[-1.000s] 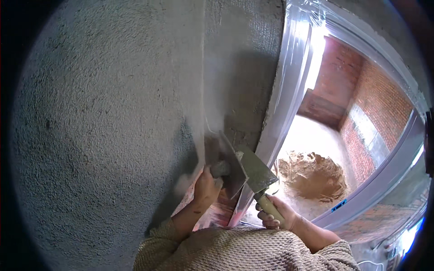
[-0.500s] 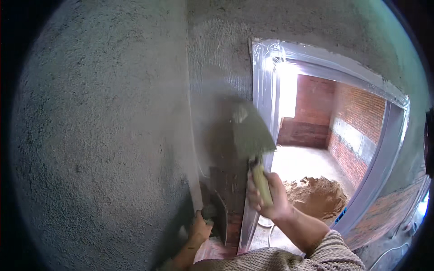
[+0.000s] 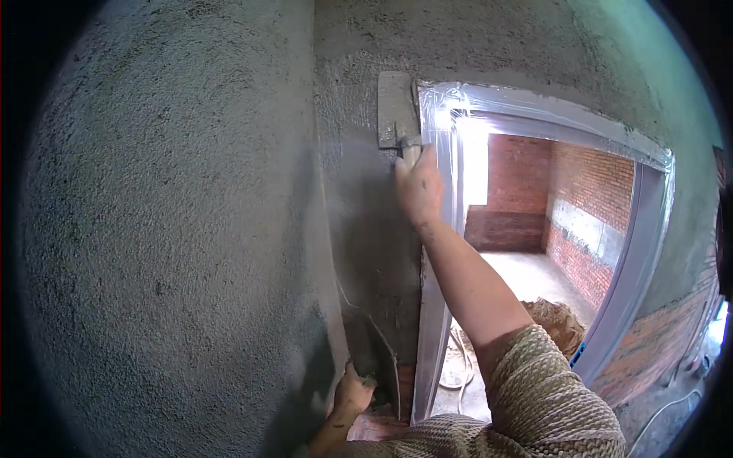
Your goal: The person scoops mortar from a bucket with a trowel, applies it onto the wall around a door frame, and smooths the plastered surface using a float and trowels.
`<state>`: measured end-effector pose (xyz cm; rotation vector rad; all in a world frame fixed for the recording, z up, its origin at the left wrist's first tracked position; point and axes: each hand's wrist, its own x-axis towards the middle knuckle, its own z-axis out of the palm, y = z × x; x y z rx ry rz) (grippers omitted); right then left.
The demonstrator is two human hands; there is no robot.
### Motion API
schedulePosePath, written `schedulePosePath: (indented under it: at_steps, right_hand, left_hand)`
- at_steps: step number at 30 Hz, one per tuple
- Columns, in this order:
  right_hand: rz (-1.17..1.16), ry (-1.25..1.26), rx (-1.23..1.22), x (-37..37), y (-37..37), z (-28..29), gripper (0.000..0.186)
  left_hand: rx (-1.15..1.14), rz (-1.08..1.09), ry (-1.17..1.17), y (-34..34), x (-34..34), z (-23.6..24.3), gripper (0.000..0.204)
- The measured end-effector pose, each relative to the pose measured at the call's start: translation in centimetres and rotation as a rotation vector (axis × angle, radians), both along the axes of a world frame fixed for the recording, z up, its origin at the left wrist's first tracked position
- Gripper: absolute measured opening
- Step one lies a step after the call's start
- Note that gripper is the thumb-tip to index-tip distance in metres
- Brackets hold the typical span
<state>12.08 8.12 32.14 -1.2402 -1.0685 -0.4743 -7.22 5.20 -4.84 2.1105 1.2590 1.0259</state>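
My right hand (image 3: 417, 183) grips the handle of a metal trowel (image 3: 395, 107), whose blade lies against the wet grey render of the narrow wall strip (image 3: 363, 229) left of the doorway, beside the top corner of a film-wrapped frame (image 3: 440, 320). My right arm stretches up from the lower right. Low near the inside corner, my left hand (image 3: 353, 393) holds the handle of a dark flat plastering board (image 3: 380, 366), seen nearly edge-on in shadow.
A rough rendered wall (image 3: 168, 229) fills the left side. Through the doorway are brick walls (image 3: 508, 191), a bright opening (image 3: 477, 175), a pale floor (image 3: 511, 271), a sand pile (image 3: 553, 320) and loose hose or cable (image 3: 458, 382). Another cable (image 3: 664, 416) lies at the lower right.
My right hand has risen with the trowel, from beside the board up to the wall near the frame's top corner. The view has tilted upward. My left hand still holds the board low.
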Motion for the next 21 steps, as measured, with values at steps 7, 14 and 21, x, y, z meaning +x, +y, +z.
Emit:
schedulePosePath:
  at_steps: [7, 14, 21]
  right_hand:
    - [0.029, 0.004, -0.061, -1.2, 2.2, 1.1, 0.033]
    - [0.129, -0.024, -0.126, -2.1, 3.1, 1.4, 0.036]
    - [0.229, -0.114, -0.176, -2.5, 1.1, -2.5, 0.033]
  left_hand:
    - [-0.008, -0.032, -0.063, -0.1, 0.0, 0.7, 0.052]
    - [-0.013, -0.024, -0.008, -1.1, -0.4, 1.1, 0.053]
    - [-0.223, -0.15, -0.248, 2.3, 0.3, -2.3, 0.057]
